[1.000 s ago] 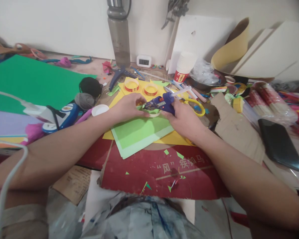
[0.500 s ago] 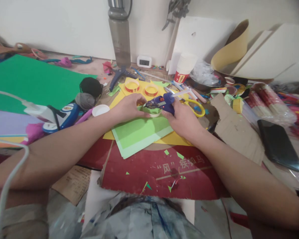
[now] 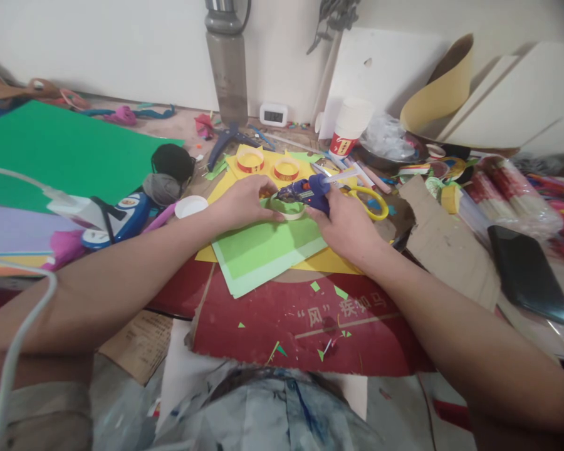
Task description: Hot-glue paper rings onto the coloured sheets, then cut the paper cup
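In my right hand [image 3: 350,222] is a blue hot glue gun [image 3: 316,191], a pale glue stick jutting from its back. The gun's tip points left, over a pale paper ring [image 3: 292,215] on the light green paper [image 3: 263,254]. My left hand [image 3: 249,202] grips the ring's left side between thumb and fingers. Beyond the hands, two red-and-yellow rings [image 3: 250,161] lie on yellow paper [image 3: 230,178]. Yellow-handled scissors [image 3: 375,202] rest just beyond my right hand. The glue gun's tip partly covers the ring's inside.
Under the papers is red cardboard [image 3: 263,332] with green scraps on it. A grey bottle [image 3: 228,78], a small clock [image 3: 273,115] and stacked paper cups [image 3: 350,128] stand at the back. A phone [image 3: 529,272] lies right; green sheet [image 3: 66,147] and white cable [image 3: 16,351] are left.
My hands, the glue gun and the ring keep nearly the same positions. The whole view has shifted very slightly.
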`<state>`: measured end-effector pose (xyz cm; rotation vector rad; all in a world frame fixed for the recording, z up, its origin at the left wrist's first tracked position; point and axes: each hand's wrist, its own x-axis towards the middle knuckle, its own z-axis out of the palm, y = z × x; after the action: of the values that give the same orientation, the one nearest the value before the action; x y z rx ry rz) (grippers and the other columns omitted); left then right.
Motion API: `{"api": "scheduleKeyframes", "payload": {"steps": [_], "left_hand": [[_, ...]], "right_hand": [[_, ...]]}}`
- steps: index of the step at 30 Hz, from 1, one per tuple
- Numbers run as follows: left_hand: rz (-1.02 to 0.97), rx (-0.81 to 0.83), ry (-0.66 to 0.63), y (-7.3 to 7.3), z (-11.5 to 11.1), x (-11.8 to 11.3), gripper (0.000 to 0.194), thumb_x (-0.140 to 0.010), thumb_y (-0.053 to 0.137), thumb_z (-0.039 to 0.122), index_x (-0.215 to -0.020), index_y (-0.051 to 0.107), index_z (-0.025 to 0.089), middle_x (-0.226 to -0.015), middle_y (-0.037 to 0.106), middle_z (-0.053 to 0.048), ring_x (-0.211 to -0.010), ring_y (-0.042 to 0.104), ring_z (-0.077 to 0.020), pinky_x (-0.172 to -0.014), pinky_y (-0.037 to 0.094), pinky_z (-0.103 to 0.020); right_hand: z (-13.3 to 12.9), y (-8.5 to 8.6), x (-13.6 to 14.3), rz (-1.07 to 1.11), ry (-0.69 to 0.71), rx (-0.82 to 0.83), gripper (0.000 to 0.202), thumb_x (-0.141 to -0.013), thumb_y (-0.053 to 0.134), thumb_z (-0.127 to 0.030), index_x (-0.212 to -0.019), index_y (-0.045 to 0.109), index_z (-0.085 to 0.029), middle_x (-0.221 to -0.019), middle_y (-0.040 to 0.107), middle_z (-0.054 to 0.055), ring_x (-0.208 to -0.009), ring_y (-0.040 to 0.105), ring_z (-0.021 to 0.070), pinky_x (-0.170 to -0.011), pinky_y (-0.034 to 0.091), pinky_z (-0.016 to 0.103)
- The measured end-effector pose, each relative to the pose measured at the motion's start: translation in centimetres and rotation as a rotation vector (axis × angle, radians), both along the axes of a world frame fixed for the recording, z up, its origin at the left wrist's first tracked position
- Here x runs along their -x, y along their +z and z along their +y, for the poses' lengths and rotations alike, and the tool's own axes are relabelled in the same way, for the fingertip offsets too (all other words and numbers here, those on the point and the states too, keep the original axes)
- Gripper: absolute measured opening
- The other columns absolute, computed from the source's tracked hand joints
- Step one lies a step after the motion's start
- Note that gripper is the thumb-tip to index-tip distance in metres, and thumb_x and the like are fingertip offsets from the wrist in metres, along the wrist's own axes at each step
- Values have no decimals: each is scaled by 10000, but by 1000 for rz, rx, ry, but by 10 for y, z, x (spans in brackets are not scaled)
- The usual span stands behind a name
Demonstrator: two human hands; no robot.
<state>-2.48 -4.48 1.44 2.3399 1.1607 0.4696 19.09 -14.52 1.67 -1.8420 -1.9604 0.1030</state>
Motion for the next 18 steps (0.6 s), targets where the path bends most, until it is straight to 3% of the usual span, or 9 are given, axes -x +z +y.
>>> {"api": "scheduleKeyframes", "payload": {"steps": [9,18], "left_hand": [[-17,4,5,2,-3,-1,548,-663,898,533,-1065,691,223,-1182,739,-69,-1098,666,-276,-974,508,-397],[12,24,29,4,-3,-2,587,-649,893,506,-1108,688,203,-1245,741,-90,-1160,668,-299,-1020,508,-409]], "right_hand": [[-2,2,-1,-27,-38,-43,423,-950,552,-301,-1308,662,-102,-982,756,196,-944,725,369,-863,557,507],[-3,5,-2,29,37,25,406,-955,569,-313,-1287,661,-100,-1082,775,219,-1003,737,374,-853,561,473]]}}
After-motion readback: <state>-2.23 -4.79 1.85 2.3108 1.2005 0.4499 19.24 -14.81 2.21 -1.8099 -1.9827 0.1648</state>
